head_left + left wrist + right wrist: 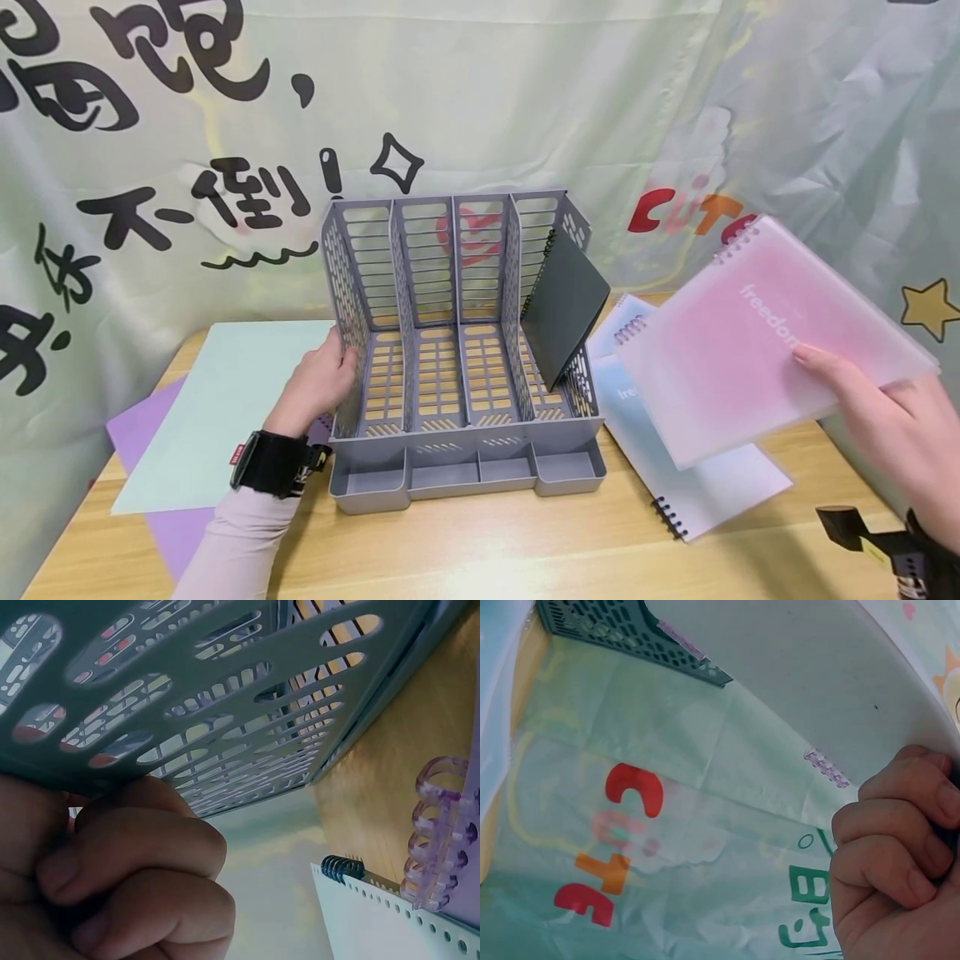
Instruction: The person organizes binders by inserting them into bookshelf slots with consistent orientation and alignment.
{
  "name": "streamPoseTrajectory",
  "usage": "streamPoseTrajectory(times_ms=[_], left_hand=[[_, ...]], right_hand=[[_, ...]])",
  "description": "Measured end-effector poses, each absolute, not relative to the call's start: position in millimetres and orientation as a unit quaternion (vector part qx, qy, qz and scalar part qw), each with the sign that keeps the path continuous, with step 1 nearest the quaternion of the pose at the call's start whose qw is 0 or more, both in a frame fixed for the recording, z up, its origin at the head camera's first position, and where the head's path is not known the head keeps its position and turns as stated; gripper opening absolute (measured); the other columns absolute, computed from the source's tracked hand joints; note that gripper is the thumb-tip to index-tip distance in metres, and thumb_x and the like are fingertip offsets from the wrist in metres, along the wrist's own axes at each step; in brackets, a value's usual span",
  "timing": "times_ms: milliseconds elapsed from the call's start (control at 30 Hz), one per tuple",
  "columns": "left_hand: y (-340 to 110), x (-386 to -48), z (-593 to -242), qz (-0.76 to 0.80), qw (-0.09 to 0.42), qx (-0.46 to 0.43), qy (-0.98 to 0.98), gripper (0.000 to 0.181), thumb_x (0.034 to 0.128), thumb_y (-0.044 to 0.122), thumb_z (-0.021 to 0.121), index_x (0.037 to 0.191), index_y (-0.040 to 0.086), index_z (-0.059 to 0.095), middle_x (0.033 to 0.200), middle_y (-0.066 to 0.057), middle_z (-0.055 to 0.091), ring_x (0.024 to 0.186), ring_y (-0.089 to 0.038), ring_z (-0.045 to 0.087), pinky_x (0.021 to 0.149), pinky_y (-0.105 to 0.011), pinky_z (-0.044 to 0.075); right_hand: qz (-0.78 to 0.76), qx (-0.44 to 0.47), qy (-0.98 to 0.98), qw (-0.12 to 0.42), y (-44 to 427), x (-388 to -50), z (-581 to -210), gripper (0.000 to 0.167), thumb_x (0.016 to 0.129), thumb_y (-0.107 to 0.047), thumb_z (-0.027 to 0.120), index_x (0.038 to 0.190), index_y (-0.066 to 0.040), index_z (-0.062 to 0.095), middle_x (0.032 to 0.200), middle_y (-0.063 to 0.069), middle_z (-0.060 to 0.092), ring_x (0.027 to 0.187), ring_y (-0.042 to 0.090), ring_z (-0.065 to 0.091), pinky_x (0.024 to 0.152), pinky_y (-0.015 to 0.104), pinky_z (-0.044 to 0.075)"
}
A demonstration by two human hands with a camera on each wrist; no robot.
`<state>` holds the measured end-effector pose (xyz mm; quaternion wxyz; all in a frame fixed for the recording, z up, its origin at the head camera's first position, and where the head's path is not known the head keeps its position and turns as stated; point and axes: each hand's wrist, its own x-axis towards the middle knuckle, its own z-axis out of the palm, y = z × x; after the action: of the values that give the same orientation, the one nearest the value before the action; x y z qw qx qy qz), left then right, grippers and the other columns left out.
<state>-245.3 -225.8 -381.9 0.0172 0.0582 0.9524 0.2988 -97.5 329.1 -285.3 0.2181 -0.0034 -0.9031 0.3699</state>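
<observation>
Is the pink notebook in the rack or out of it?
Out: the right hand holds the pink notebook in the air, right of the rack.

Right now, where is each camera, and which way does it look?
Head: worn on the head, facing forward and down at the grey rack and pink notebook; the left hand and right hand show.
Left wrist: worn there, looking along the rack's slotted side; curled left fingers at lower left.
Right wrist: worn there, facing the notebook's pale back and the printed cloth; curled right fingers at lower right.
Shared: head and right wrist both show the red-and-orange CUTE lettering.
</observation>
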Motion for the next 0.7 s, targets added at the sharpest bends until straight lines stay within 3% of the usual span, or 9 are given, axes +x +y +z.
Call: streamPoseTrajectory(times_ms=[400, 500, 633, 700], left_hand=[[-225.0, -245.9, -384.5, 0.295, 0.009, 0.057, 0.954, 0.061, 0.1151, 0.023, 0.031, 0.168, -0.003, 0.018, 0.076, -0.012, 0.05, 0.055, -0.022, 0.049, 0.05, -0.036, 0.04], [-224.7, -245.8, -384.7, 0.294, 0.009, 0.053, 0.954, 0.061, 0.1152, 0.023, 0.031, 0.169, -0.002, 0.017, 0.08, -0.015, 0.054, 0.056, -0.023, 0.051, 0.05, -0.036, 0.041], [-224.3, -246.4, -386.0, 0.297, 0.012, 0.052, 0.954, 0.062, 0.1154, 0.024, 0.031, 0.17, 0.0, 0.015, 0.079, -0.014, 0.052, 0.057, -0.024, 0.052, 0.051, -0.037, 0.041], [-224.0, -246.3, -386.4, 0.299, 0.013, 0.053, 0.953, 0.062, 0.1154, 0.024, 0.031, 0.17, 0.001, 0.015, 0.078, -0.013, 0.05, 0.057, -0.023, 0.052, 0.051, -0.037, 0.041]], right_hand=[[0.378, 0.009, -0.896, 0.231, 311.0, -89.6, -279.4, 0.02, 0.109, -0.018, 0.064, 0.123, -0.029, 0.073, 0.098, -0.037, 0.071, 0.089, -0.018, 0.064, 0.083, 0.004, 0.034], [0.382, 0.019, -0.897, 0.222, 305.5, -89.9, -278.9, 0.02, 0.108, -0.018, 0.065, 0.124, -0.026, 0.074, 0.097, -0.031, 0.074, 0.08, -0.01, 0.061, 0.076, 0.012, 0.036], [0.389, 0.057, -0.892, 0.225, 297.1, -94.0, -278.0, 0.02, 0.107, -0.011, 0.065, 0.124, -0.017, 0.074, 0.096, -0.021, 0.077, 0.078, -0.002, 0.064, 0.072, 0.013, 0.039], [0.394, 0.083, -0.886, 0.23, 292.7, -97.4, -278.0, 0.023, 0.106, -0.006, 0.065, 0.125, -0.015, 0.074, 0.099, -0.018, 0.077, 0.083, -0.003, 0.067, 0.077, 0.009, 0.042]])
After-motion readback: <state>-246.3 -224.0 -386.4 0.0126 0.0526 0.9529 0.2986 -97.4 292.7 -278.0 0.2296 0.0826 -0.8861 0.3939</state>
